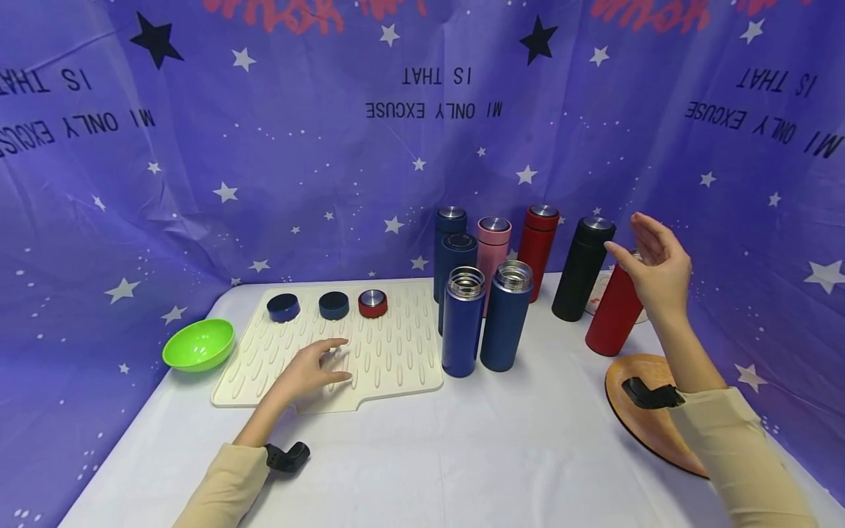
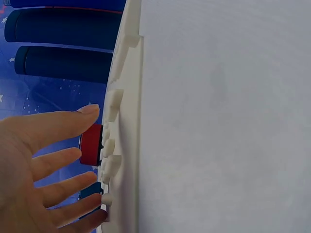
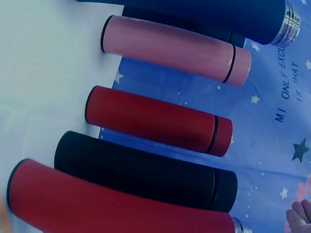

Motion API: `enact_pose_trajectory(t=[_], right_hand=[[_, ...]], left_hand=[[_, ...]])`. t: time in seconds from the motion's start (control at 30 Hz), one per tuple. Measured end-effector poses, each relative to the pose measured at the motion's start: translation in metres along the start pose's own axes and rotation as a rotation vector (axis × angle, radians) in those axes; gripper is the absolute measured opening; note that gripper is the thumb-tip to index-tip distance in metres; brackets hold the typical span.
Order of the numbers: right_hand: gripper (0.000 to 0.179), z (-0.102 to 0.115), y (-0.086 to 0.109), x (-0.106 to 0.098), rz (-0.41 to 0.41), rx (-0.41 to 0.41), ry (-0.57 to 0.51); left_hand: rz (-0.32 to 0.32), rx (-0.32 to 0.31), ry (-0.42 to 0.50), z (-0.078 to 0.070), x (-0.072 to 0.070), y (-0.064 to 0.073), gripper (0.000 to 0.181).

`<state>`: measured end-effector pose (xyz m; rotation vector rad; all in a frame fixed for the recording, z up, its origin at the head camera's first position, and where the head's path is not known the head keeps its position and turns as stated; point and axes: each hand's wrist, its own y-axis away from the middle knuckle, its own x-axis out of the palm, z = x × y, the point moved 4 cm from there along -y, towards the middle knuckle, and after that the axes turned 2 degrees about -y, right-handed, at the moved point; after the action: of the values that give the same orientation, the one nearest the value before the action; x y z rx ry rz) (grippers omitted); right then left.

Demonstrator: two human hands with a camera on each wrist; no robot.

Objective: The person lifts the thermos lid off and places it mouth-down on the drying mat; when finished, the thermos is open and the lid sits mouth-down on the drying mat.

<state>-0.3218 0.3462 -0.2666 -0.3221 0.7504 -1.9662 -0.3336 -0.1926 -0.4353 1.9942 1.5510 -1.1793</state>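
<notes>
My left hand (image 1: 310,374) is over the ribbed cream drying mat (image 1: 409,367), fingers spread and holding nothing. Beyond its fingers a red lid (image 1: 372,308), a teal lid (image 1: 333,306) and a blue lid (image 1: 283,309) rest on the mat. My right hand (image 1: 660,271) is raised by the top of a red bottle (image 1: 614,315), its thumb and fingers apart. A bare metal neck (image 3: 241,226) shows on that bottle in the right wrist view, with the fingertips (image 3: 300,218) away from it. A lidless blue bottle (image 1: 462,323) and a lidless teal bottle (image 1: 506,319) stand mid-table.
Behind the lidless pair stand a pink bottle (image 1: 494,235), another red bottle (image 1: 538,246) and two dark blue bottles. A black bottle (image 1: 582,271) stands left of the near red one. An orange-brown plate (image 1: 634,418) lies under my right forearm; a green bowl (image 1: 198,345) sits far left.
</notes>
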Motion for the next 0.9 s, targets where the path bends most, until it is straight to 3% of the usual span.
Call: enact_pose_trajectory(t=[0.17, 0.3, 0.63, 0.9], right_hand=[[0.059, -0.005, -0.010, 0.012, 0.035, 0.026, 0.037], [0.063, -0.009, -0.021, 0.018, 0.080, 0.027, 0.143], [0.081, -0.017, -0.055, 0.027, 0.293, 0.136, 0.376], [0.091, -0.022, -0.078, 0.040, 0.371, 0.181, 0.460]], left_hand=[[0.018, -0.003, -0.049, 0.003, 0.002, 0.001, 0.067], [0.015, 0.013, -0.056, 0.003, 0.003, 0.001, 0.067], [0.019, 0.046, -0.063, 0.004, 0.001, 0.003, 0.066], [0.058, 0.065, -0.034, 0.011, -0.003, 0.007, 0.071]])
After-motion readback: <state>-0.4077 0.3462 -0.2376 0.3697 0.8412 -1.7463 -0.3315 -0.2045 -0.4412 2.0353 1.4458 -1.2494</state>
